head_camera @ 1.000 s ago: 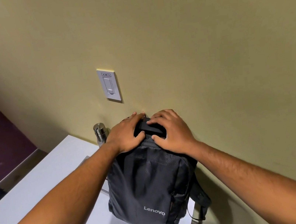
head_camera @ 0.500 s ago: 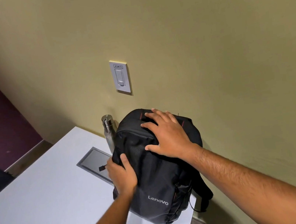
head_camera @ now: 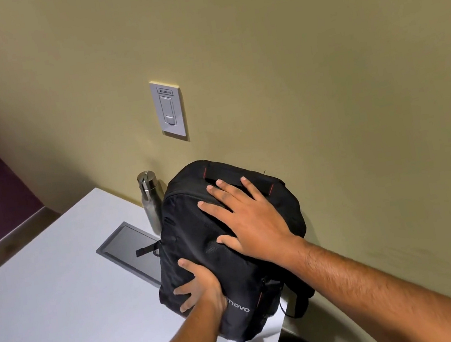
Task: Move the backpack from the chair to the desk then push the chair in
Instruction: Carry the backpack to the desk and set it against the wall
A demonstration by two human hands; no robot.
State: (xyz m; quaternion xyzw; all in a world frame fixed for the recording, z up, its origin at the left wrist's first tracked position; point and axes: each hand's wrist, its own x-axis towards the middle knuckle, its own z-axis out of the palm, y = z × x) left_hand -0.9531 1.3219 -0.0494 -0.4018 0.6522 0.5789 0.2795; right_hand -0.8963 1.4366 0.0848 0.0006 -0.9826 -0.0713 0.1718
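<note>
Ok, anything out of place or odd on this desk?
Slightly. The backpack sits at the desk's right corner, its straps dangling off the edge, and it partly covers the grey hatch. Nothing looks spilled or damaged.

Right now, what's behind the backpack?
The wall is behind the backpack. A steel bottle stands beside it at the back left, partly hidden. Anything else directly behind is covered by the backpack.

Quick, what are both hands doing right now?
Left hand: open, pressed flat on the backpack's front, gripping nothing.
Right hand: open, fingers spread, resting on the backpack's top.
</note>
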